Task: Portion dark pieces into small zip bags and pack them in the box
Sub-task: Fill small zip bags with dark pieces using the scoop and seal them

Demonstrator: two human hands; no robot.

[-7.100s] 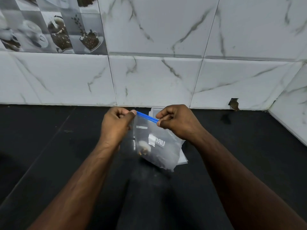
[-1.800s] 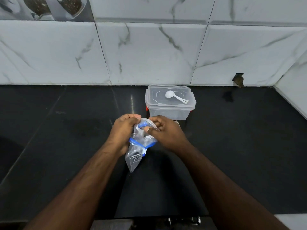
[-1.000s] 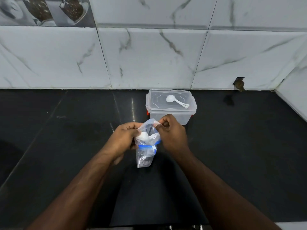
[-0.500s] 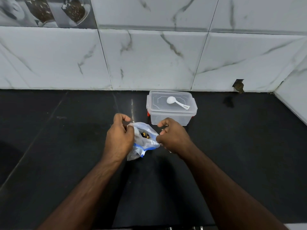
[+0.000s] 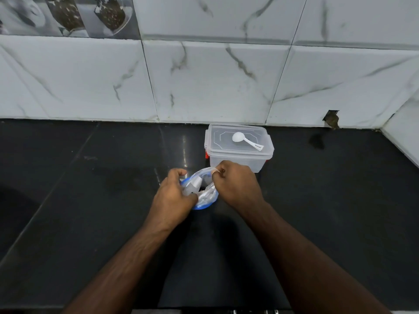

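Black desk (image 5: 90, 200) carried both hands, left hand (image 5: 173, 200) and right hand (image 5: 238, 184), fingers pinched shut on the bag (image 5: 204, 191) mouth; holding the rim taut looked wise before reaching for the scoop (image 5: 246, 140) on the lidded box (image 5: 238, 152).

Glossy black counter (image 5: 90, 200), clear plastic box (image 5: 240, 158), crinkled film bag (image 5: 205, 194)

Single view only: head-worn wide-angle camera, looking forward and steeply down. Both forearms enter from bottom edge, meeting near frame centre, close to lens. Black table (image 5: 68, 200) fills lower two thirds. Tiled wall (image 5: 204, 75) spans upper third, bowed by lens; side wall cuts in at right edge. No second view, nothing shared.
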